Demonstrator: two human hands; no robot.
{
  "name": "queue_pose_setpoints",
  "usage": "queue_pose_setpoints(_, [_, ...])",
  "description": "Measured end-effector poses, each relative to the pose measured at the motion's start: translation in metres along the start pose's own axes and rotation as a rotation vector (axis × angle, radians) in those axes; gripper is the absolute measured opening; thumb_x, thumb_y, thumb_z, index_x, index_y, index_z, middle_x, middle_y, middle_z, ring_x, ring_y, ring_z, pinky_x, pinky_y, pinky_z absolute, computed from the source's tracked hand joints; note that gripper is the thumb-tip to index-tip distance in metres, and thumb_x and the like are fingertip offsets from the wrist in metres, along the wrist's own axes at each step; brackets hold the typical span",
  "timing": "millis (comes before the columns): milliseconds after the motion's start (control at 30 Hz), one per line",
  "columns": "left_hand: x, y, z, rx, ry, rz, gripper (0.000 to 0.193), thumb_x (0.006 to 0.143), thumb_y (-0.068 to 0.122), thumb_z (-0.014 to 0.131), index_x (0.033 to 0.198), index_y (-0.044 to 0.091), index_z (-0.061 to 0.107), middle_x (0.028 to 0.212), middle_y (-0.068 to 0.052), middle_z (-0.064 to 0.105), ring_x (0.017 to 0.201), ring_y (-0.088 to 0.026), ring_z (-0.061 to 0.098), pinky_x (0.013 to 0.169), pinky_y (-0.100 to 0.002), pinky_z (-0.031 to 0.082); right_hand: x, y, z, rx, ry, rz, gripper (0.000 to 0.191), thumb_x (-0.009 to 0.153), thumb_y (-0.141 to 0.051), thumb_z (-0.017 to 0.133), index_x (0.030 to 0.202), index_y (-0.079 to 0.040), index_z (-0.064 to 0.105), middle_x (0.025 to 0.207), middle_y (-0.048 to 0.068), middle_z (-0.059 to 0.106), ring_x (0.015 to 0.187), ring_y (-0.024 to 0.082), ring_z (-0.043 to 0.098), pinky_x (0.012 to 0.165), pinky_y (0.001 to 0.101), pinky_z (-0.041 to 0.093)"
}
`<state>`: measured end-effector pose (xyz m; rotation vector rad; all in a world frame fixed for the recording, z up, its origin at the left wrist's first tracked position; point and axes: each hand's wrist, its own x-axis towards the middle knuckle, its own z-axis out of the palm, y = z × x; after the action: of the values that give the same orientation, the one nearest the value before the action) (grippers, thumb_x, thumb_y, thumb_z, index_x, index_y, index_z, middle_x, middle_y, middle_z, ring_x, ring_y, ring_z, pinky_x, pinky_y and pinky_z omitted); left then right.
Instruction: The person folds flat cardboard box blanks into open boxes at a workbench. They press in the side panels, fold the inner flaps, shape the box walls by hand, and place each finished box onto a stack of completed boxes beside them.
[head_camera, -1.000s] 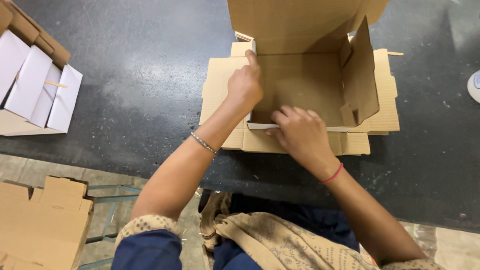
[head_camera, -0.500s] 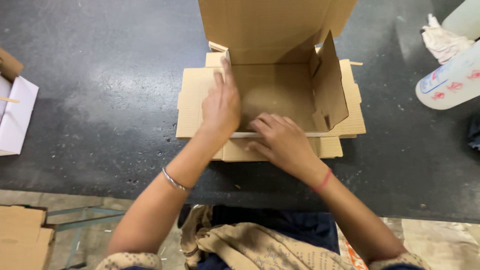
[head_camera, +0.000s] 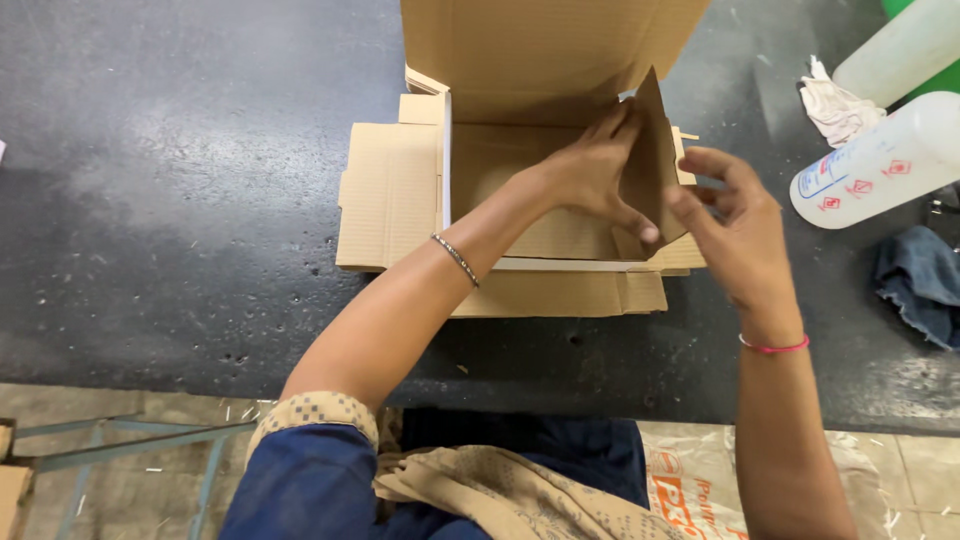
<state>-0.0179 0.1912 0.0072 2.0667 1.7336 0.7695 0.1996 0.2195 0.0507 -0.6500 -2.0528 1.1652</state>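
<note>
Both hands have left the near front edge of the cardboard box (head_camera: 500, 190), which lies half-folded on the dark table (head_camera: 180, 180), and gone to its upright right side flap (head_camera: 652, 150): the left hand (head_camera: 590, 175) now presses that flap from inside with thumb and fingers closed on it, while the right hand (head_camera: 735, 230) is open just outside it, fingers spread and touching the flap's edge, so the folding has shifted to the right wall. Right of the box lie two white plastic bottles (head_camera: 880, 165), a crumpled white rag (head_camera: 835, 105) and a blue cloth (head_camera: 920, 280), near the right hand yet apart from the box; the raised lid (head_camera: 540, 50) stands behind, and nothing blocks the flap.
</note>
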Motion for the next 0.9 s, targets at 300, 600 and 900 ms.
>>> queue_pose_setpoints(300, [-0.001, 0.003, 0.000, 0.048, 0.013, -0.114, 0.145, 0.048, 0.074, 0.091, 0.147, -0.012, 0.029, 0.159, -0.028, 0.026, 0.148, -0.040, 0.030, 0.117, -0.045, 0.035, 0.006, 0.013, -0.015, 0.024, -0.003, 0.101, 0.038, 0.097, -0.003, 0.067, 0.133, 0.007, 0.062, 0.125, 0.012, 0.070, 0.106, 0.015, 0.070, 0.090, 0.0273, 0.057])
queue_pose_setpoints(600, [0.002, -0.009, 0.014, -0.014, 0.149, -0.016, 0.122, 0.055, 0.065, 0.093, 0.137, -0.010, 0.043, 0.149, -0.026, 0.043, 0.135, -0.041, 0.049, 0.108, -0.047, 0.045, 0.006, 0.021, -0.014, 0.145, 0.005, 0.114, 0.035, 0.095, 0.001, 0.067, 0.130, 0.005, 0.063, 0.120, 0.008, 0.070, 0.103, 0.012, 0.068, 0.089, 0.0259, 0.055])
queue_pose_setpoints(900, [-0.003, -0.020, 0.027, -0.168, 0.452, 0.096, 0.133, 0.047, 0.048, 0.104, 0.142, -0.013, 0.034, 0.136, -0.031, 0.043, 0.119, -0.046, 0.055, 0.097, -0.046, 0.052, 0.015, 0.013, 0.010, 0.099, -0.020, 0.161, 0.029, 0.106, -0.022, 0.066, 0.123, 0.002, 0.068, 0.099, 0.002, 0.067, 0.086, 0.007, 0.062, 0.078, 0.0262, 0.058])
